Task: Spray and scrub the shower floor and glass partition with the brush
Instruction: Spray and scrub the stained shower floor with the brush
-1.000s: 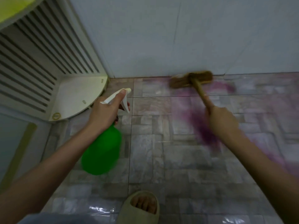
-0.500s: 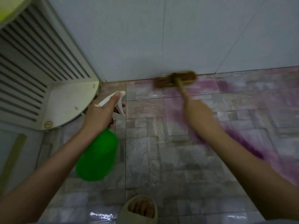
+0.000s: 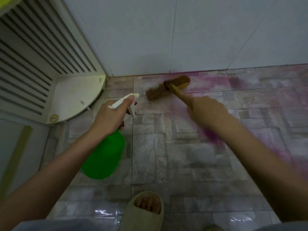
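Brush of brown bristle on a wooden handle (image 3: 168,88), head down on grey marbled tile floor (image 3: 166,164), right of cream quarter-round corner shelf (image 3: 75,97). Right hand (image 3: 206,112) clamped round its handle, blurred. Left hand (image 3: 110,117) grips green plastic spray bottle (image 3: 105,157) just right of the shelf. Pink-purple smear (image 3: 213,80) farther right.

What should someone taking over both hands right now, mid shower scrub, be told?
Left hand grips the green spray bottle, off the floor.
Right hand grips the brush by its handle; bristles on the floor tiles near the wall, motion-blurred.
Done: purple liquid spread over the floor's right side.
Left: grey tiles on the left and near the slipper; glass partition's state cannot be told.
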A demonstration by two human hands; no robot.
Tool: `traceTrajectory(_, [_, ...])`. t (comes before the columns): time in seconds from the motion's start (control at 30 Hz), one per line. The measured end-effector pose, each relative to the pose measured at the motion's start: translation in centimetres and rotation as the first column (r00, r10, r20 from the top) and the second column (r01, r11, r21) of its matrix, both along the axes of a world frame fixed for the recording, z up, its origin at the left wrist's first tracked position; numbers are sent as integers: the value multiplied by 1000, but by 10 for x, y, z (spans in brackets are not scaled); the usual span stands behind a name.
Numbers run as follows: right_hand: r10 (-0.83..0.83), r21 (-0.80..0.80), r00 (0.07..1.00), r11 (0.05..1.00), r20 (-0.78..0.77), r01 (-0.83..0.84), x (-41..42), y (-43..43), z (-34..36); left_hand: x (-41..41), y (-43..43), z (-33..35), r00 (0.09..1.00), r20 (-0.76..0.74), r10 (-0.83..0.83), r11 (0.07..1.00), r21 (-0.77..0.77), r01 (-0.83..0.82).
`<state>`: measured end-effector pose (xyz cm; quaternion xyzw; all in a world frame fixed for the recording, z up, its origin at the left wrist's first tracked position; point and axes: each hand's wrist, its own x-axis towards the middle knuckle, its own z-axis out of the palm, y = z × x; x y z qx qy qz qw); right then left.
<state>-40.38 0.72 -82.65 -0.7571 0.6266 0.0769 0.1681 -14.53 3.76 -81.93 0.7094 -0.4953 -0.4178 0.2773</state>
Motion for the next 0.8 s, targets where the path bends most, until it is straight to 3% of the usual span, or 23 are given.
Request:
traceTrajectory(0.07, [82,78,991,994,-103,-74,3,17,27,8,6,-1,1000,12,13,1000,5,-13])
traceTrajectory(0.1, [89,42,989,996,-118,-85,11,23,28,12,8,-1,1000,3,29,1000,2,-29])
traceTrajectory(0.23, [61,-40,997,997,-50,-63,41,5,-8,26,16,-1,998,-1,61,998,-25,-61])
traceTrajectory(0.4, [258,235,945,949,-203,-208,4,22,65,38,41,-2,997,-6,80,996,-27,-80])
traceTrajectory(0.6, [263,83,963,962,-50,-258,29,20,34,33,61,-9,996,26,88,996,8,-88])
traceTrajectory(0.67, [362,185,923,924,-133,-336,18,17,56,29,71,-10,996,23,83,996,15,-84])
traceTrajectory(0.73, [370,272,900,913,-231,-306,5,35,74,22,86,-13,997,28,69,997,41,-70])
traceTrajectory(0.8, [356,218,902,927,-244,-307,15,48,66,16,97,-16,997,47,68,994,82,-72])
